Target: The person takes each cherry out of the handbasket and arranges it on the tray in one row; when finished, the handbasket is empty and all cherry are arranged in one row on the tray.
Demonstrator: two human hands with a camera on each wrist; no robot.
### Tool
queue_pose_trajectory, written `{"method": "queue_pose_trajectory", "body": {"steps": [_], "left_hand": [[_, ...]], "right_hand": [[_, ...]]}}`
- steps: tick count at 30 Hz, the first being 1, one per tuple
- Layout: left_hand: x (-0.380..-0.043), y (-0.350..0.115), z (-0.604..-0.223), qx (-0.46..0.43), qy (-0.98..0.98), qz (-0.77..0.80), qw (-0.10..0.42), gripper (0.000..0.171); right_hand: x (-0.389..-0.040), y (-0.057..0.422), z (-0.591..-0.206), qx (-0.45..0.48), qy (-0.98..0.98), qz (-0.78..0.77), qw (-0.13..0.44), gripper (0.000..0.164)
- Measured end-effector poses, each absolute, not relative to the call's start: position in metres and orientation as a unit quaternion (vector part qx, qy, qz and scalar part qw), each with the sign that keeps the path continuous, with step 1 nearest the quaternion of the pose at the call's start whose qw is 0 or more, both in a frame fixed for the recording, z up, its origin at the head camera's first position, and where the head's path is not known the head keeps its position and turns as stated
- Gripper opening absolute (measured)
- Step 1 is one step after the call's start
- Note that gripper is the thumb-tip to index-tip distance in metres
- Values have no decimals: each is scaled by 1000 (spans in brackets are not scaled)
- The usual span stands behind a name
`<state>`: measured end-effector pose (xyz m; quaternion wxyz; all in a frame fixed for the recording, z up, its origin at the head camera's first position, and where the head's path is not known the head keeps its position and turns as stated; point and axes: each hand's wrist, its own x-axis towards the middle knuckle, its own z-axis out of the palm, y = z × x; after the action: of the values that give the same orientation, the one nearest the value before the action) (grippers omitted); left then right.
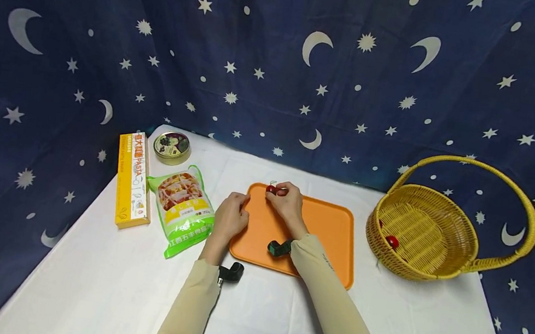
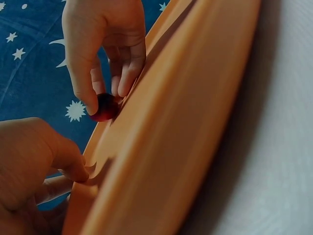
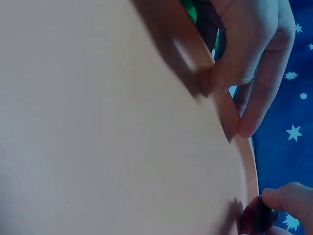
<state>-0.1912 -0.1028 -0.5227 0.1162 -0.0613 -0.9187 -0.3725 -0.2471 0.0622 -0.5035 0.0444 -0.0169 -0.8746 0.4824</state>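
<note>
In the head view my right hand [image 1: 288, 202] pinches a dark red cherry [image 1: 271, 189] by the far left corner of an orange tray [image 1: 319, 233]. A thin stem shows above the fruit. The left wrist view has the cherry [image 2: 103, 108] between thumb and fingers, low at the tray's edge; whether it touches the tray I cannot tell. My left hand [image 1: 232, 218] holds the tray's left rim, its thumb over the top in the right wrist view and its other fingers on the outer side, partly hidden.
At the right stands a yellow wicker basket [image 1: 458, 233] with a tall handle and red cherries [image 1: 392, 242] inside. Left of the tray lie a green-edged food bag [image 1: 185, 210], a yellow pasta box [image 1: 134, 179] and a round tin [image 1: 171, 148]. A starry blue curtain [image 1: 272, 123] hangs behind.
</note>
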Motion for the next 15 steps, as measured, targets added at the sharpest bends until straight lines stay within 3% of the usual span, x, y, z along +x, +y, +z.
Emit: {"method": "queue_pose_trajectory", "body": {"steps": [15], "left_hand": [[-192, -103, -525, -63, -921, -363, 123, 42]], "right_hand": [[-248, 61, -504, -10, -873, 485, 50, 32]]}}
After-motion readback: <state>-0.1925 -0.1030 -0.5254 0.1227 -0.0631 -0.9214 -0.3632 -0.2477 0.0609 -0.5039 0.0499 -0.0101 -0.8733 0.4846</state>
